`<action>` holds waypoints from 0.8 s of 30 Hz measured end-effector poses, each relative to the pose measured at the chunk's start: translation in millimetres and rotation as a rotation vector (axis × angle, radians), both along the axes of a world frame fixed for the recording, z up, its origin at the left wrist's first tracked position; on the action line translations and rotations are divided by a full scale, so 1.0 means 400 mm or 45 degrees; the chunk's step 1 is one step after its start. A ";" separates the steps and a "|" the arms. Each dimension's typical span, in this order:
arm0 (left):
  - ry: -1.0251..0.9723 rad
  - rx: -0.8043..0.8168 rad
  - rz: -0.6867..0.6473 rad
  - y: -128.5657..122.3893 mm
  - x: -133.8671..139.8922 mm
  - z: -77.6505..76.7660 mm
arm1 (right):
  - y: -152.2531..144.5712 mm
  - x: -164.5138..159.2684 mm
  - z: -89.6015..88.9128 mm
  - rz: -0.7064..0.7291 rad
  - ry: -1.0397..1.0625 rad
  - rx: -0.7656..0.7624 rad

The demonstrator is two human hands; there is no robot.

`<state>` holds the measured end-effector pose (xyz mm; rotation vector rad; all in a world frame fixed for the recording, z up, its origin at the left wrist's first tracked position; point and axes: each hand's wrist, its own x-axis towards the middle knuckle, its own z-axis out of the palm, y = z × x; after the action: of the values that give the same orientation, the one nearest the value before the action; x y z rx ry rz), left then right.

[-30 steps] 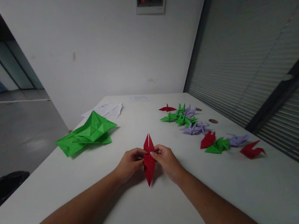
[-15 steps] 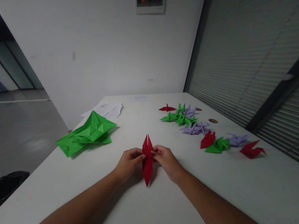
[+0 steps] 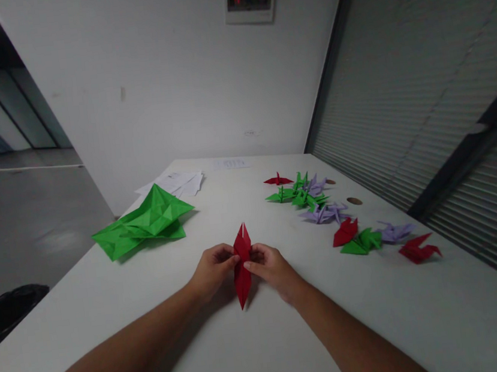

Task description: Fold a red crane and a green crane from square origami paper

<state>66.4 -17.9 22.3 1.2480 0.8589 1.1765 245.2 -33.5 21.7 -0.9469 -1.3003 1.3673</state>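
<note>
Between my two hands is a narrow red origami piece [image 3: 242,280], folded to a long diamond with a split upper tip. My left hand [image 3: 214,267] pinches its left edge near the middle. From the other side my right hand [image 3: 271,266] grips it, the thumb lying across the front of the paper. Both hands are close above the white table [image 3: 269,352]. Fingers behind the paper are partly hidden.
Folded green paper sheets [image 3: 148,222] lie on the left, with white printed papers [image 3: 180,182] behind them. Red, green and purple paper cranes [image 3: 308,197] spread along the right side. A black-lined bin [image 3: 8,312] stands beyond the left table edge.
The red paper has shifted slightly left. My right thumb has moved from its right edge onto its front face. My left hand has barely moved.
</note>
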 end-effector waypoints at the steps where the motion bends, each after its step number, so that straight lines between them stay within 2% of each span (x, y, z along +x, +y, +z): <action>1: 0.005 -0.002 -0.006 -0.001 0.001 0.002 | 0.002 0.000 -0.004 -0.017 -0.020 0.009; 5: -0.016 0.012 -0.028 -0.003 0.004 0.003 | 0.012 0.002 -0.015 -0.069 -0.057 -0.003; 10: -0.102 -0.016 -0.073 -0.002 0.004 -0.006 | 0.012 0.002 -0.015 -0.052 0.019 -0.052; 24: -0.095 0.020 -0.051 -0.006 0.005 0.001 | 0.014 0.000 -0.018 -0.066 0.030 -0.062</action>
<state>68.3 -20.4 22.8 1.2210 0.7674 1.1922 245.3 -27.8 14.5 -0.9882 -1.2216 1.3714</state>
